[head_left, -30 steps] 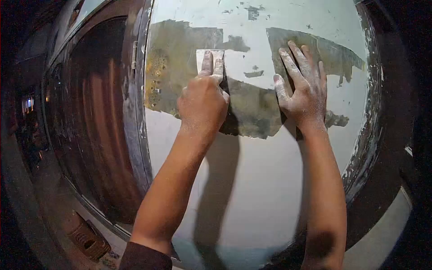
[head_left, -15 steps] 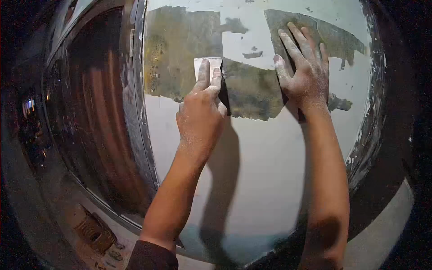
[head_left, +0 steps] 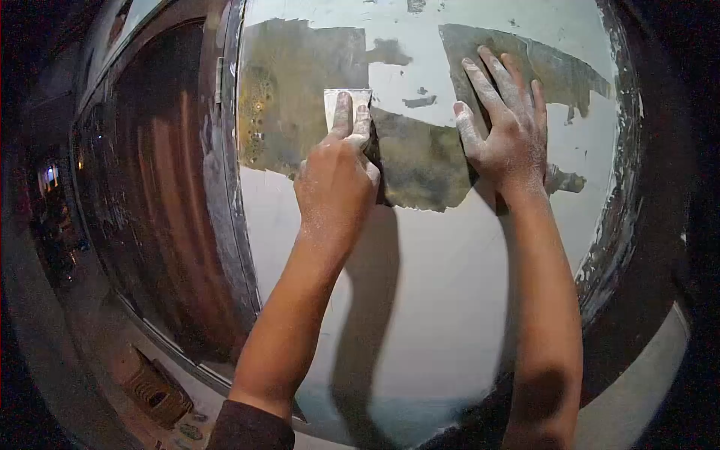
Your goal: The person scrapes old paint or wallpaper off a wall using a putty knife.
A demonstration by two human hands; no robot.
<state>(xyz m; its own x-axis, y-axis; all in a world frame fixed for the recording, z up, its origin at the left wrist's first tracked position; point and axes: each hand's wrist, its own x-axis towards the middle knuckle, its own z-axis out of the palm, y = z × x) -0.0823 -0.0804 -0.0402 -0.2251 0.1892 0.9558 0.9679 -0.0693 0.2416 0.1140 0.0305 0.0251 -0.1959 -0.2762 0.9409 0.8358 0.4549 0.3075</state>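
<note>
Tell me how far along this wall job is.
Done: the lower wall looks evenly white. In hand: the left hand presses a scraper at the white edge inside the dark patch, while the right hand lies flat on the wall. Left: the dark band across the top, likely a fair share; whether white is going on or coming off, I cannot tell.

pale panel (head_left: 420,300), olive-brown scraped patches (head_left: 300,90)
</note>
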